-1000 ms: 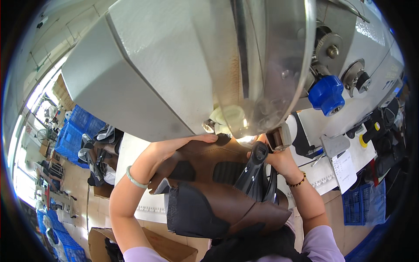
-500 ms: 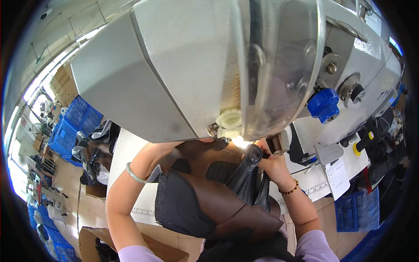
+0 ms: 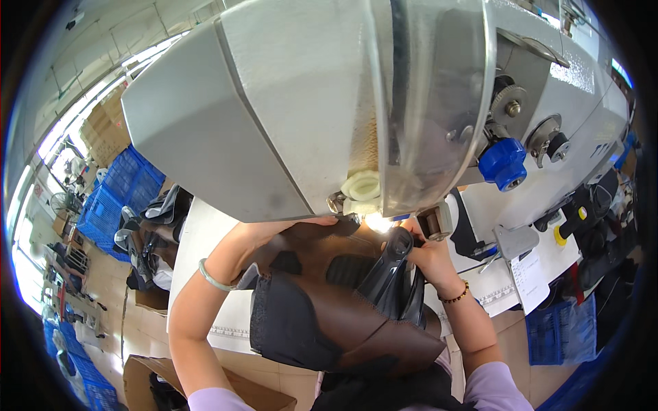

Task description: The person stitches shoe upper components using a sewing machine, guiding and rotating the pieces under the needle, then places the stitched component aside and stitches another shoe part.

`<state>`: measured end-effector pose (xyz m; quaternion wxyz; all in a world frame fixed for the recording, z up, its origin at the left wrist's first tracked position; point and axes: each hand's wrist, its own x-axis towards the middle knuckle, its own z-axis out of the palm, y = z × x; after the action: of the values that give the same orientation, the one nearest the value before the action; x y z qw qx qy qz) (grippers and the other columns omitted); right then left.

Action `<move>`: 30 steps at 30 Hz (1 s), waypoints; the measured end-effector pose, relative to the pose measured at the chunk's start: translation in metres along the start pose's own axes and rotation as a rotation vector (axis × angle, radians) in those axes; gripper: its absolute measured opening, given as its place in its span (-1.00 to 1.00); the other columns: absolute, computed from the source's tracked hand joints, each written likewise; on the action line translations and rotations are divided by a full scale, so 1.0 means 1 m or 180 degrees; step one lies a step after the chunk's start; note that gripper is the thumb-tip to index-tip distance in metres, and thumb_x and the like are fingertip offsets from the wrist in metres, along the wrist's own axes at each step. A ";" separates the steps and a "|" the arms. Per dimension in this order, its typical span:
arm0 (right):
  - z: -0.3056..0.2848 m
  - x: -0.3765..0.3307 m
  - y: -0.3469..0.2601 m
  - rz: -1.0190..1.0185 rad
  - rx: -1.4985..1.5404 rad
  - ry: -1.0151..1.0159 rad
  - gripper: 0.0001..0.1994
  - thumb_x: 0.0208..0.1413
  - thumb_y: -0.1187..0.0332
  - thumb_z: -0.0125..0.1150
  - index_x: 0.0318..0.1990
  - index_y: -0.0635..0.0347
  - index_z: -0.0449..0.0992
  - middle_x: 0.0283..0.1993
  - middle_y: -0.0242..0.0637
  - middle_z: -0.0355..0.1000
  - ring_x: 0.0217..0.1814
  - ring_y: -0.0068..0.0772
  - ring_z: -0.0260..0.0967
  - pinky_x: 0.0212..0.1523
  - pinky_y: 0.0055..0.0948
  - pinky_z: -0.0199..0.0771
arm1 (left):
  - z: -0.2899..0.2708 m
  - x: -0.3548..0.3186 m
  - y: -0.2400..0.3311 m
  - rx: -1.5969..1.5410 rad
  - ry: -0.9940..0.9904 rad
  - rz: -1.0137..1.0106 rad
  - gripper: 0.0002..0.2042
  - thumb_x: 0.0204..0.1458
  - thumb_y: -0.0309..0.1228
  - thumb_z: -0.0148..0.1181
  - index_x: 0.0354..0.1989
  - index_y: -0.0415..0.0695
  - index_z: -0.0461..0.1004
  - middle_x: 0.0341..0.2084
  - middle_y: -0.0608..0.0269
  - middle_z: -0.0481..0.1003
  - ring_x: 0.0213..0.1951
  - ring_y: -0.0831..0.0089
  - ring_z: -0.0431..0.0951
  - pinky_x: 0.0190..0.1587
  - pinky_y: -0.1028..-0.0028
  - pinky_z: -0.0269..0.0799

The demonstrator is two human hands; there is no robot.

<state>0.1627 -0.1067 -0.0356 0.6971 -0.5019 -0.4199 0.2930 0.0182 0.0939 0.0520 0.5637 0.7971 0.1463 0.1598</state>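
Note:
A brown leather piece (image 3: pixel 322 301) with black panels and stitched seams drapes from under the sewing machine head (image 3: pixel 288 103) toward my lap. My left hand (image 3: pixel 271 233) holds its far left edge, the fingers stretched toward the machine head and partly hidden. My right hand (image 3: pixel 430 259) is closed on the leather at the right of the lit stitching spot, thumb and fingers close together. Between my hands, a glossy black bar-like part (image 3: pixel 392 264) with a round end rises beside the leather. The needle is hidden behind the machine head.
A white table (image 3: pixel 226 308) with a ruler along its front edge spreads under the machine. A blue knob (image 3: pixel 502 164) juts out at the right, near a paper sheet (image 3: pixel 529 282). Blue crates (image 3: pixel 120 198) stand at the left, and an open cardboard box (image 3: pixel 147 377) sits below.
The leather's near left part has shifted slightly right. The machine head's place in the picture has changed a little; both hands keep about the same hold.

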 end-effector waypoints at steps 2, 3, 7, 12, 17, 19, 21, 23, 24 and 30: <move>0.004 0.000 -0.004 -0.0062 0.0070 0.0051 -0.93 -0.10 0.58 0.20 -0.50 0.25 0.42 -0.53 -0.56 0.32 -0.48 -0.82 0.16 -0.48 -0.74 0.15 | -0.008 -0.008 -0.011 0.0844 0.0454 0.0400 -0.68 -0.13 -0.52 0.26 -0.15 -0.30 0.45 -0.21 0.14 0.48 -0.13 0.41 0.44 -0.07 0.46 0.37; 0.007 0.000 -0.008 -0.0127 0.0130 0.0082 -0.91 -0.11 0.58 0.21 -0.51 0.25 0.40 -0.54 -0.57 0.32 -0.49 -0.82 0.15 -0.50 -0.74 0.13 | -0.024 -0.016 -0.021 0.1453 0.0705 0.0498 -0.71 -0.06 -0.51 0.19 -0.13 -0.33 0.42 -0.17 0.10 0.46 -0.09 0.38 0.42 -0.05 0.45 0.36; 0.008 0.001 -0.011 -0.0160 0.0087 0.0078 -0.90 -0.11 0.56 0.22 -0.51 0.26 0.40 -0.56 -0.57 0.31 -0.49 -0.82 0.14 -0.51 -0.74 0.11 | -0.052 -0.061 0.004 0.0458 0.1460 0.0701 -0.76 0.02 -0.47 0.03 -0.19 -0.39 0.41 -0.24 0.08 0.47 -0.15 0.39 0.44 -0.15 0.48 0.36; -0.003 0.005 -0.003 -0.0188 -0.0351 0.0147 -0.85 -0.08 0.50 0.25 -0.54 0.24 0.38 -0.58 -0.57 0.29 -0.50 -0.82 0.12 -0.51 -0.74 0.10 | 0.051 -0.119 0.045 0.2070 0.1759 0.1142 -0.71 -0.11 -0.47 0.16 -0.21 -0.38 0.43 -0.34 0.07 0.49 -0.29 0.30 0.49 -0.13 0.46 0.33; -0.003 0.005 -0.024 0.0210 -0.0638 -0.0298 -0.91 -0.04 0.49 0.19 -0.51 0.24 0.41 -0.58 -0.57 0.27 -0.53 -0.82 0.12 -0.55 -0.72 0.08 | 0.129 -0.088 0.021 0.2923 0.0917 0.1302 -0.14 -0.24 -0.28 0.33 0.22 -0.35 -0.02 -0.08 -0.12 0.27 -0.11 0.07 0.32 -0.02 0.28 0.24; -0.019 0.007 -0.027 0.0288 -0.0477 -0.0559 -0.86 0.04 0.38 0.09 -0.46 0.26 0.44 -0.52 -0.49 0.34 -0.48 -0.76 0.20 -0.45 -0.69 0.18 | 0.145 -0.082 0.011 0.2615 0.1169 0.1395 -0.10 -0.27 -0.20 0.36 0.21 -0.36 -0.01 -0.14 -0.08 0.27 -0.15 0.08 0.31 -0.05 0.26 0.24; -0.031 0.012 -0.023 -0.0054 -0.0470 -0.0505 -0.75 0.09 0.28 -0.04 -0.42 0.28 0.48 -0.44 -0.38 0.42 -0.36 -0.66 0.29 -0.28 -0.65 0.24 | 0.156 -0.080 0.008 0.2293 0.1396 0.1512 -0.06 -0.31 -0.13 0.38 0.20 -0.37 0.00 -0.20 -0.04 0.27 -0.18 0.09 0.29 -0.08 0.25 0.24; -0.035 0.016 -0.023 0.0493 -0.0013 -0.0449 -0.66 0.09 0.22 -0.10 -0.38 0.32 0.53 -0.36 -0.32 0.46 -0.26 -0.59 0.32 -0.13 -0.61 0.22 | 0.165 -0.081 0.005 0.3004 0.1486 0.1319 -0.02 -0.33 -0.01 0.36 0.19 -0.38 0.02 -0.26 0.00 0.25 -0.27 0.16 0.27 -0.16 0.24 0.23; -0.037 0.018 -0.021 0.0623 0.0166 -0.0437 -0.69 0.08 0.26 -0.07 -0.37 0.32 0.54 -0.35 -0.34 0.46 -0.26 -0.60 0.32 -0.15 -0.62 0.24 | 0.170 -0.080 0.002 0.3321 0.1481 0.1155 -0.04 -0.39 -0.01 0.37 0.20 -0.28 0.09 -0.24 -0.04 0.24 -0.28 0.15 0.26 -0.20 0.23 0.22; -0.041 0.025 -0.030 0.0614 -0.0306 -0.1220 -0.79 -0.02 0.45 -0.01 -0.29 0.34 0.53 -0.29 -0.36 0.45 -0.24 -0.64 0.33 -0.19 -0.67 0.29 | 0.179 -0.073 -0.006 0.3940 0.1916 0.1354 -0.15 -0.50 -0.31 0.30 0.19 -0.04 0.19 -0.20 -0.10 0.22 -0.19 0.02 0.22 -0.11 0.13 0.19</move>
<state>0.2100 -0.1143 -0.0054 0.5486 -0.5075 -0.5083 0.4280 0.0272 -0.0870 -0.0168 -0.0995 0.9030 0.2006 0.3666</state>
